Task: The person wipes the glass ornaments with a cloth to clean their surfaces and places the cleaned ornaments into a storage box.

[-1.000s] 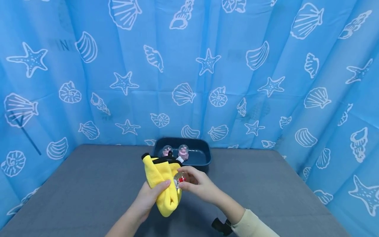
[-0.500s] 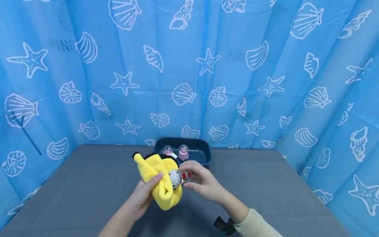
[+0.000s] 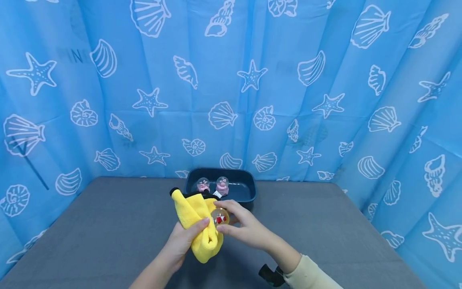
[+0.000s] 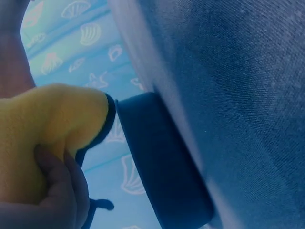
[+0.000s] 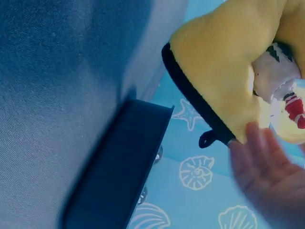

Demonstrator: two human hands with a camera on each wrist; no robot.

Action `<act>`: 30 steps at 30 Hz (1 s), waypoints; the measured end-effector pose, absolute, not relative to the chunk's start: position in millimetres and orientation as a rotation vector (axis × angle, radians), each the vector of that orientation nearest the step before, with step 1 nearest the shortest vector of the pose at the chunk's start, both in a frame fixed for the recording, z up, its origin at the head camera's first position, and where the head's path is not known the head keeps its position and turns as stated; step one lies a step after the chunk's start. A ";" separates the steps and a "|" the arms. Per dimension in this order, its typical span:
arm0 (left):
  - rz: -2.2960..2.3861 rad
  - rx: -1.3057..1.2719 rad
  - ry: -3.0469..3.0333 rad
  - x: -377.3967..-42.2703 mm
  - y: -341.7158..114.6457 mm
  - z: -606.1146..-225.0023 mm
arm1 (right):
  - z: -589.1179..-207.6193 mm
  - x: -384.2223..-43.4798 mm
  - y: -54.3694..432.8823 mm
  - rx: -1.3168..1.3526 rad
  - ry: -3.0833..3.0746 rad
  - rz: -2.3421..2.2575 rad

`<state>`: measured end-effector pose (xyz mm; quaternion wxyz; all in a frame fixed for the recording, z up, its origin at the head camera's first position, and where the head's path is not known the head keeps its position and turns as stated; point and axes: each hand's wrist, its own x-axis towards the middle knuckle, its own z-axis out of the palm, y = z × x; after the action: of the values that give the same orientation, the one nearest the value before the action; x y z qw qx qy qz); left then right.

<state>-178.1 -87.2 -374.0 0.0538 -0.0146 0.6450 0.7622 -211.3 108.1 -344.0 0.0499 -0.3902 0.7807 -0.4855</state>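
Observation:
My left hand (image 3: 185, 237) grips a folded yellow towel (image 3: 196, 210) with black edging, its thumb pressing on the near face. Tucked in the towel's folds is the white base (image 5: 275, 71) of a snow globe (image 3: 219, 217) with a small red figure inside its clear dome. From the right, my right hand (image 3: 249, 226) holds the dome between thumb and fingers. In the right wrist view its fingers (image 5: 259, 152) are blurred beside the dome. The left wrist view shows the left fingers (image 4: 57, 176) curled into the towel, with the globe out of sight.
Behind the hands stands a dark blue tray (image 3: 249, 176) holding two pink snow globes (image 3: 222, 186) (image 3: 203, 184). A black object (image 3: 270, 276) is by the right sleeve. The grey tabletop (image 3: 119, 224) meets a blue shell-patterned curtain (image 3: 231, 92).
The snow globe tilted rightward out of the towel half a second ago, showing its white base. Now towel and globe are turned back, and the towel covers the base in the head view.

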 end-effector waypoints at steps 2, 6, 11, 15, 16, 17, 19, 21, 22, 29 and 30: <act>2.293 -0.037 1.994 -177.9 -87.0 -374.0 | -343.8 -211.8 106.6 -1.097 2.425 -1.470; 2.251 -0.043 2.053 -176.7 -86.2 -374.3 | -346.0 -212.3 103.3 -1.015 2.432 -1.529; 2.268 -0.052 2.042 -178.0 -87.9 -374.7 | -346.7 -210.5 103.7 -0.965 2.340 -1.652; 2.326 -0.069 1.956 -180.2 -94.1 -374.5 | -346.1 -211.3 108.9 -0.941 2.233 -1.728; 2.345 -0.081 1.925 -180.9 -96.1 -374.3 | -346.0 -211.6 110.6 -0.943 2.206 -1.741; 2.363 -0.090 1.896 -181.6 -98.2 -374.2 | -346.2 -211.8 112.2 -0.966 2.191 -1.749; 2.394 -0.110 1.836 -182.7 -101.8 -373.7 | -346.2 -212.4 115.0 -1.038 2.171 -1.756; 2.399 -0.112 1.798 -182.9 -104.3 -372.1 | -345.6 -212.0 116.6 -1.139 2.171 -1.748; 2.384 -0.103 1.796 -182.9 -105.2 -371.3 | -345.5 -212.0 116.7 -1.194 2.176 -1.741; 2.216 0.083 1.830 -179.3 -103.6 -369.5 | -344.2 -211.4 112.4 -1.421 2.185 -1.665; 2.212 0.102 1.831 -179.0 -102.5 -369.7 | -344.1 -211.4 111.9 -1.430 2.191 -1.647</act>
<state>-179.0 -102.5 -369.7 0.1340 0.0353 0.6315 0.7629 -211.4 111.9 -344.1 0.0249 -0.4622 0.7085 -0.5327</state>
